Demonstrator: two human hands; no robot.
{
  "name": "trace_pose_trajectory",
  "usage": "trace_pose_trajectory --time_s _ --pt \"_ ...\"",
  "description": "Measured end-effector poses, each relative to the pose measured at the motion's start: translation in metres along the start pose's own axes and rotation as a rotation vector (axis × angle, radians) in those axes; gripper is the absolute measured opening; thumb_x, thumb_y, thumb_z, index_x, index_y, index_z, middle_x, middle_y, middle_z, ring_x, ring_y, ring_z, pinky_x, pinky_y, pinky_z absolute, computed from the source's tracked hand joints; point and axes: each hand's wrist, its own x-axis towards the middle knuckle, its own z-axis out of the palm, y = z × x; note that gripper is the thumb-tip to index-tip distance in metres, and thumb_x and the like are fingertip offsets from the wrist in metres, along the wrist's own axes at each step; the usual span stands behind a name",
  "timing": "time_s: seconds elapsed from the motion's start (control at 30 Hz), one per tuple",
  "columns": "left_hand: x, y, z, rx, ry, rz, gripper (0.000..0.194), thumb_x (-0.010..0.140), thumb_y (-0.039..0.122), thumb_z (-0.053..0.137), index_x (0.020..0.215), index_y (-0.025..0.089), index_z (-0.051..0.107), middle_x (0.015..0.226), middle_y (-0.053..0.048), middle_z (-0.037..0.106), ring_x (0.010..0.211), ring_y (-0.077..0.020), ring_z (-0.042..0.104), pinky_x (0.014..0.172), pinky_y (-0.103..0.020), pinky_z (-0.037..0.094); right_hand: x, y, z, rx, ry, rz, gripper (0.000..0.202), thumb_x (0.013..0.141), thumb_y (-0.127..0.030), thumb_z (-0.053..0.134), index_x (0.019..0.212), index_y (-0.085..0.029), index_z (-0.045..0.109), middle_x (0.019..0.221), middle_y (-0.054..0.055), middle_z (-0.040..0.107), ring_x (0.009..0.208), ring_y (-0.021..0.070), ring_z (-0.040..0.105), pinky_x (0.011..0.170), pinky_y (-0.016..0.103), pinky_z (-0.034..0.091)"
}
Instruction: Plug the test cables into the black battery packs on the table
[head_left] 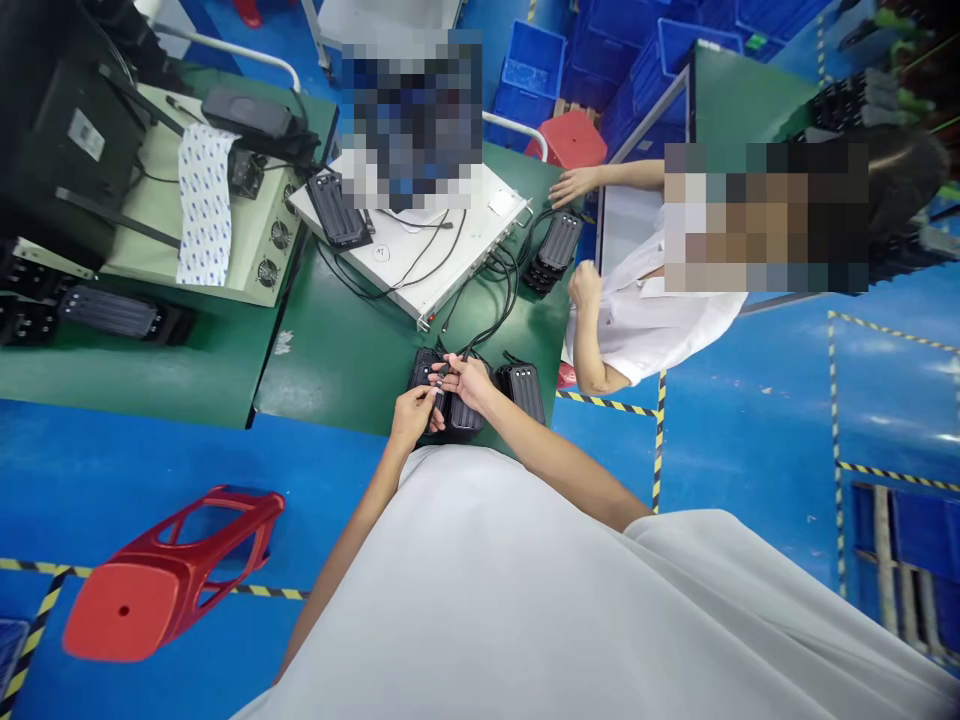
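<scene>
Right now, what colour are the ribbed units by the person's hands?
The ribbed units are black, as the head view shows.

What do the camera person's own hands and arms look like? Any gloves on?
No gloves! The left hand and right hand are bare, and no watch shows. The forearms are bare too. The right one comes out of a loose white sleeve. Any rings would be too small to tell.

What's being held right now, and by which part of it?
The right grip holds a small dark connector, apparently by its body; the left grip is at its pale end.
</scene>
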Motion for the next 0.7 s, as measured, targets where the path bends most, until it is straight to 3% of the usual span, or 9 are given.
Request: trace_pose_trajectory --time_s 0.23,0.7 --pt "0.0012 0.0008 0.0018 -0.018 0.005 0.029 0.049 0.09 0.065 0.068 0.096 0.017 0.064 0.082 -0.008 0.078 0.049 -0.015 0.069 0.04 -0.022 0.047 0.0029 0.0011 -0.0006 -0.016 0.027 0.007 0.006 0.106 -0.022 0.061 0.104 -0.017 0.059 0.086 0.008 0.08 0.068 0.0205 0.079 0.059 0.031 0.065" --pt "0.0012 0.0018 0.0047 0.009 0.02 0.048 0.044 0.095 0.059 0.065 0.088 0.016 0.063 0.075 -0.008 0.076 0.049 -0.0169 0.07 0.038 -0.022 0.045 -0.005 0.0024 0.0025 -0.068 0.029 -0.001 0.01 0.104 -0.024 0.065 0.102 -0.017 0.058 0.082 0.005 0.077 0.064 0.0177 0.076 0.059 0.028 0.064"
